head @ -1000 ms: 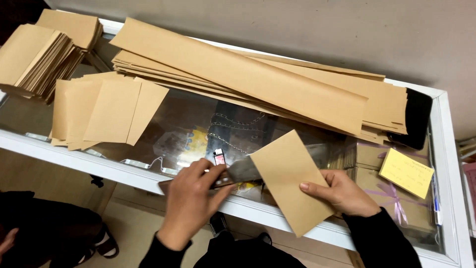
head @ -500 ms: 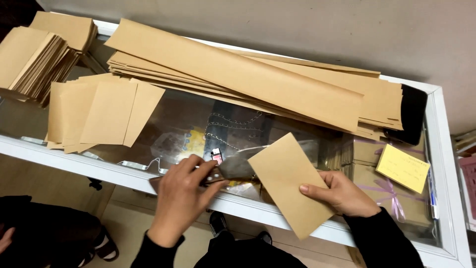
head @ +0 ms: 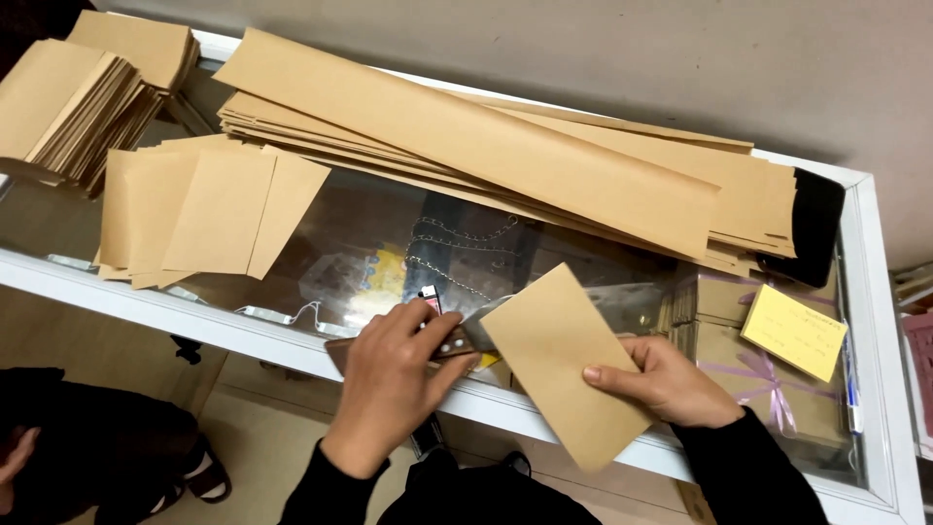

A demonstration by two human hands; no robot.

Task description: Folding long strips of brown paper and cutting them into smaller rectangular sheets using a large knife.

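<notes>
Head view: left hand (head: 394, 374) fingers closed on one knife (head: 457, 340); right hand (head: 666, 381) pinches one brown sheet (head: 564, 360), possibly folded.

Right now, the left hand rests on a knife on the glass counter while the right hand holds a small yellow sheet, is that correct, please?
Not quite: the sheet in the right hand is brown kraft paper, not yellow, as the head view shows. The yellow note lies untouched further right. The left hand does rest on the knife on the glass counter.

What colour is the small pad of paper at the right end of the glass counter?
The small pad is pale yellow, seen in the head view, lying apart from both hands.
</notes>
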